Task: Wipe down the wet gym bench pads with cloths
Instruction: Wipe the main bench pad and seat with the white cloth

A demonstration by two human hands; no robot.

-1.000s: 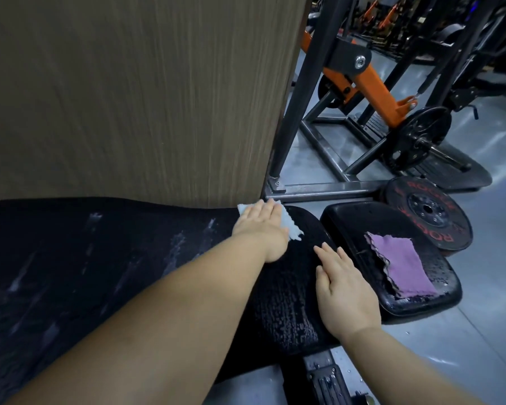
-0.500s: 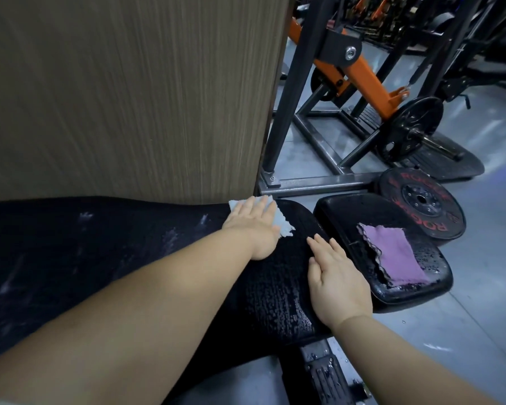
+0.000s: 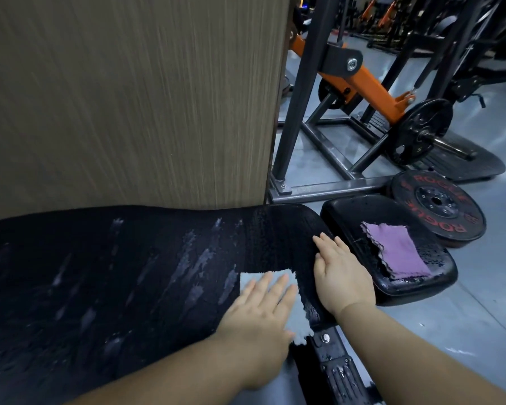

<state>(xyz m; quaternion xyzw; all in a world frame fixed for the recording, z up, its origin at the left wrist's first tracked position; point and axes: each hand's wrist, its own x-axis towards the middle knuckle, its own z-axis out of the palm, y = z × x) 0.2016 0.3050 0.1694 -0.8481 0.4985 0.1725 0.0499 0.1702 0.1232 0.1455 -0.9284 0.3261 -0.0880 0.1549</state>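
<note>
cloth under left hand, grip flat open; wet streaks lie 10 o'clock along bench pad; right hand flat, bracing.

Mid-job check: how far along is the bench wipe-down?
Done: nothing looks finished. In hand: the left hand presses the pale cloth flat on the long pad, near its right end; the right hand rests on that end. Left: wet streaks across the long pad, and droplets on the seat pad, where the purple cloth lies untouched.
</note>
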